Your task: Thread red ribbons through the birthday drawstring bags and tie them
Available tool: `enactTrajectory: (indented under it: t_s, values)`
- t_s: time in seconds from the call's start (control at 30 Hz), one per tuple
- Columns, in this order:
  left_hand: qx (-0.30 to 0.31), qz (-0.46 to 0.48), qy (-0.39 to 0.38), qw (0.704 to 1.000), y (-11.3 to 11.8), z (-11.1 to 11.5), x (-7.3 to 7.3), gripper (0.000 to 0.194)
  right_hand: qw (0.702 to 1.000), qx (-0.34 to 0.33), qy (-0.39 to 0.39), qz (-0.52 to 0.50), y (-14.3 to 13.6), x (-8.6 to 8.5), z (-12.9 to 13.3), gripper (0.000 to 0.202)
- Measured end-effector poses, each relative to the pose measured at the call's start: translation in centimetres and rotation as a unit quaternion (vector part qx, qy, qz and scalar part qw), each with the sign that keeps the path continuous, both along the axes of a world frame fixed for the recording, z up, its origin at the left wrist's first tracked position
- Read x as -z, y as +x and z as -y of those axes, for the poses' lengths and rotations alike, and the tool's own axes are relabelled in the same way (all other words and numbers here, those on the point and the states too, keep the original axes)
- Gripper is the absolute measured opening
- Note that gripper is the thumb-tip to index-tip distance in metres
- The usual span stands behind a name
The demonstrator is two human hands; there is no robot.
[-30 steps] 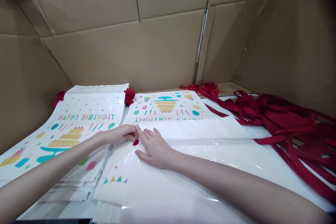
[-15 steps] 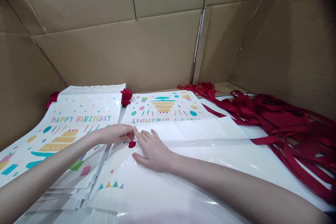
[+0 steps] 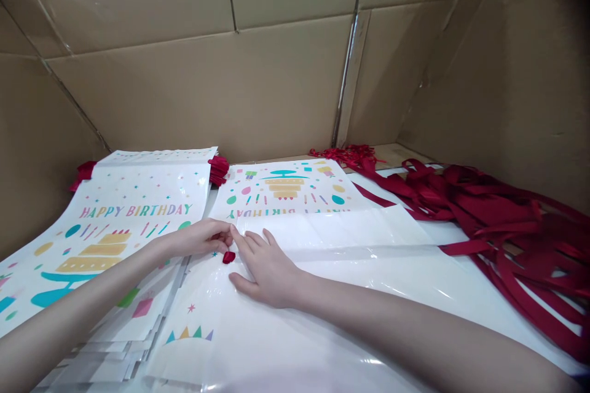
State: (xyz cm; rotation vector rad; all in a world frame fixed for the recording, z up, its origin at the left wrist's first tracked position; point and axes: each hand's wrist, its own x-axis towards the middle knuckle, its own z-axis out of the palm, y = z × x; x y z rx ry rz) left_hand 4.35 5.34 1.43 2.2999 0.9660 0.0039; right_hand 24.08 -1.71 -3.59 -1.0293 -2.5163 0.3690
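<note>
Remotely, I see the right hand [image 3: 271, 269] spread loose on a white sheet [image 3: 295, 344], the left hand [image 3: 203, 238] curled beside a red ribbon end [image 3: 228, 257], its grip unclear.

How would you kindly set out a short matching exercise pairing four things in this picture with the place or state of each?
Things
1. Pile of red ribbon
2. Stack of sheets with HAPPY BIRTHDAY reading upright
3. Right hand
4. Small red piece

Places or states
A. Resting with fingers extended on a glossy white sheet
B. At the picture's left
C. Between the two thumbs
D. In loose loops at the picture's right

Right pairs: 1-D, 2-B, 3-A, 4-C
</note>
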Motion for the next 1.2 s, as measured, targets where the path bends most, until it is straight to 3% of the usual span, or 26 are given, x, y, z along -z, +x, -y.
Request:
enactTrajectory:
  t_s: [0.23,0.43,0.6,0.87,0.97,1.2]
  values:
    - [0.010,0.013,0.032,0.999,-0.1,-0.2,0.9,0.009,1.000,0.001,-0.002,-0.001,0.0,0.1,0.0,0.076]
    - [0.021,0.024,-0.010,0.999,-0.2,-0.5,1.0,0.008,1.000,0.000,-0.001,-0.003,-0.1,0.1,-0.1,0.076]
    - [0.025,0.034,0.005,0.999,-0.2,-0.4,1.4,0.010,1.000,0.005,-0.010,0.002,-0.1,-0.1,0.0,0.078]
    - [-0.023,0.040,0.007,0.999,0.2,0.3,2.1,0.025,1.000,0.010,-0.001,0.009,-0.1,-0.1,0.0,0.079]
    - [-0.040,0.043,-0.002,0.998,0.0,0.7,1.7,0.029,1.000,0.008,0.008,0.006,-0.2,0.0,0.0,0.078]
    - [-0.083,0.032,0.062,0.994,-1.8,3.2,-0.4,0.030,1.000,0.017,0.005,0.005,-1.5,0.0,0.2,0.077]
